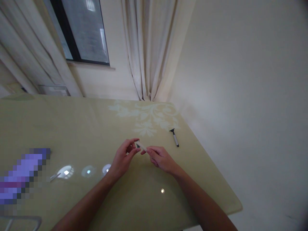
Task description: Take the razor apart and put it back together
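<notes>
Over the middle of the glossy table, my left hand [125, 157] pinches a small dark piece [138, 146] between thumb and fingertips. My right hand [160, 158] is closed on one end of a slim whitish stick [141, 147], whose far end meets the dark piece at my left fingertips. The exact contact between the two is too small to make out. Beyond my right hand, to the right, a razor [175, 138] with a black head and grey handle lies on the table.
The pale green table [91, 128] has a floral pattern at its back. A blurred purple object [24, 175] lies at the left, near a thin white item [55, 176]. A white wire frame [21, 218] shows at the lower left. Curtains and a wall stand behind.
</notes>
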### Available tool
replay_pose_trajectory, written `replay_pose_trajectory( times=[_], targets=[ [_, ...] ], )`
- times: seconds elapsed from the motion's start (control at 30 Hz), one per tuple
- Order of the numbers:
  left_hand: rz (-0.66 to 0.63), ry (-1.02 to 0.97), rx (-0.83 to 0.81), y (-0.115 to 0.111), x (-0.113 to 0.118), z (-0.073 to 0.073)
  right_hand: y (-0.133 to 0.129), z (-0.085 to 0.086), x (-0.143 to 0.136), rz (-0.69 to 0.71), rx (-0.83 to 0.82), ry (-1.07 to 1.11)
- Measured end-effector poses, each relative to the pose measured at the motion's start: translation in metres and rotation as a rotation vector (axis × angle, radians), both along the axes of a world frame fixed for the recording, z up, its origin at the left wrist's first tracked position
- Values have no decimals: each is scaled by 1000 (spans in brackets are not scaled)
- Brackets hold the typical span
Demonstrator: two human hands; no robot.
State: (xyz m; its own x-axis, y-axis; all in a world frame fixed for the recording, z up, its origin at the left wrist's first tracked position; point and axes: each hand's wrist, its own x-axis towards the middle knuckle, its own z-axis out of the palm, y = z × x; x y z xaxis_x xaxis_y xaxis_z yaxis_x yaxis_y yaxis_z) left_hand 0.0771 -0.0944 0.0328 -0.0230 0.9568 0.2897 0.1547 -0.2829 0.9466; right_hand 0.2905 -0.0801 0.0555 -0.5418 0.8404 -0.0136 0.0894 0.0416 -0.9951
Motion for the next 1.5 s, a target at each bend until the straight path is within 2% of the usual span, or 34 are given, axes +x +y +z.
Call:
replay_pose_trajectory(
  times=[0.2, 0.3, 0.43, 0.6, 0.67, 0.73, 0.87, 1.0, 1.17, 1.3, 1.43, 1.5],
  targets=[
    [3, 41, 30, 0, -1, 6, 2, -4, -1, -37, 64, -32],
    [-4, 54, 40, -1, -2, 7, 1, 0, -1, -20, 94, -64],
    [4, 80, 63, -1, -4, 7, -1, 6, -1, -86, 182, -119],
    [15, 99, 55, -3, -5, 9, 0, 8, 0, -39, 221, -165],
    [18, 108, 51, -3, -6, 10, 1, 8, 1, -70, 255, -193],
    [14, 118, 47, -3, -6, 11, 2, 8, 2, -88, 252, -190],
    [7, 130, 58, -4, -6, 12, 1, 9, 1, -31, 253, -187],
    [10, 147, 70, -3, -7, 11, 2, 10, 1, -111, 300, -223],
    [27, 147, 82, -2, -9, 9, 3, 8, 3, 5, 243, -184],
    [17, 162, 74, -2, -9, 8, 4, 6, 3, -49, 264, -220],
    [14, 166, 77, -2, -9, 7, 5, 5, 3, 5, 286, -245],
    [17, 175, 78, -1, -10, 6, 5, 5, 3, -25, 302, -267]
  ],
)
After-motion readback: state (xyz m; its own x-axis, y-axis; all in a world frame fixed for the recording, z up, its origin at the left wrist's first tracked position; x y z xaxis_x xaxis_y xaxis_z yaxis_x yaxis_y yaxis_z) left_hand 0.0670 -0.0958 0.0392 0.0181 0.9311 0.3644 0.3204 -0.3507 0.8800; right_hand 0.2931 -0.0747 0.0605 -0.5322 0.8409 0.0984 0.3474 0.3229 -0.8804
